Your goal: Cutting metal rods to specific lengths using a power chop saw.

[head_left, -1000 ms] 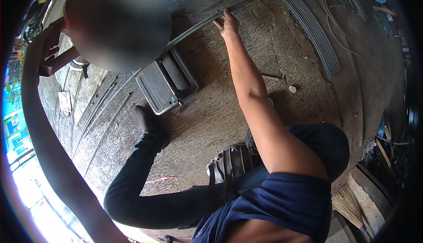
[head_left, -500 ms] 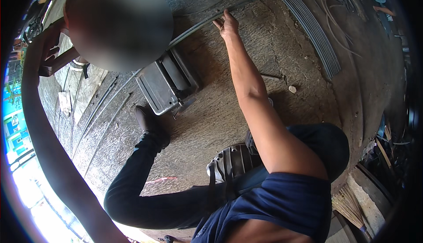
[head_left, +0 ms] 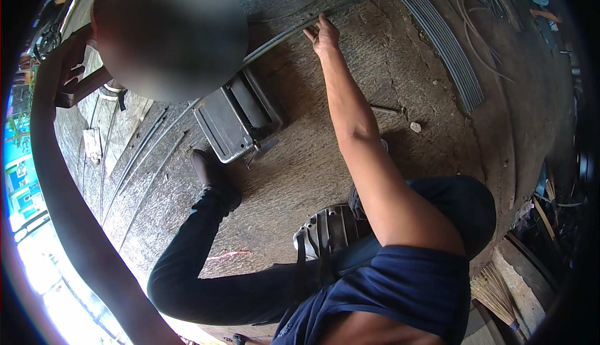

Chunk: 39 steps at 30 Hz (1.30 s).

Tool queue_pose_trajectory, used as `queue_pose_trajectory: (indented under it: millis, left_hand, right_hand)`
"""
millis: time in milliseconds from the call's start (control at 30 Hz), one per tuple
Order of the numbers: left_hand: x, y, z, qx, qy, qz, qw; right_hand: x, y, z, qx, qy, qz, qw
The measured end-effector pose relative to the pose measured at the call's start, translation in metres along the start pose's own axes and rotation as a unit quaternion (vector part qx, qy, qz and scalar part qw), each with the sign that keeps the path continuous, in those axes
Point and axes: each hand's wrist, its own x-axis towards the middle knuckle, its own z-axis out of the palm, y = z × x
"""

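At the upper left, my left hand [head_left: 70, 67] is closed with bent fingers around something brown and bar-like that I cannot make out. Beside it is a large rounded thing, mostly blurred, with a dark reddish edge. My right hand [head_left: 325, 34] reaches far forward. Its thumb and fingers close lightly around a long thin grey metal rod [head_left: 275, 40]. That rod slants from the lower left toward the upper right and passes behind the blurred area. Below it a dark grey metal box-shaped piece [head_left: 220, 126], with a cylinder in its recess, rests on the floor.
Several grey metal strips [head_left: 444, 48] lie together at the right, near loose bent wire. Thin rods [head_left: 147, 139] lie on the left floor. A short bar [head_left: 384, 109] and a pale stone [head_left: 415, 127] are beside my right forearm. A straw broom [head_left: 494, 292] lies lower right.
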Motion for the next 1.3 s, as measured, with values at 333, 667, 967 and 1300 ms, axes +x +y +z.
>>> queue_pose_trajectory:
  millis: [333, 667, 967, 1300]
  left_hand:
    - [0.003, -0.005, -0.001, 0.009, 0.002, 0.002, 1.000]
    - [-0.025, 0.004, 0.015, -0.033, 0.013, 0.000, 0.999]
    - [-0.130, 0.005, 0.103, -0.168, 0.159, 0.037, 0.972]
    - [-0.203, -0.013, 0.189, -0.043, 0.242, 0.089, 0.965]
  right_hand:
    - [0.002, 0.001, 0.000, -0.003, 0.053, -0.012, 0.999]
    - [0.009, 0.002, 0.002, -0.040, 0.047, -0.032, 0.998]
    - [0.018, 0.005, -0.002, -0.049, 0.058, -0.044, 0.996]
    - [0.031, 0.017, -0.010, -0.087, -0.019, -0.112, 0.990]
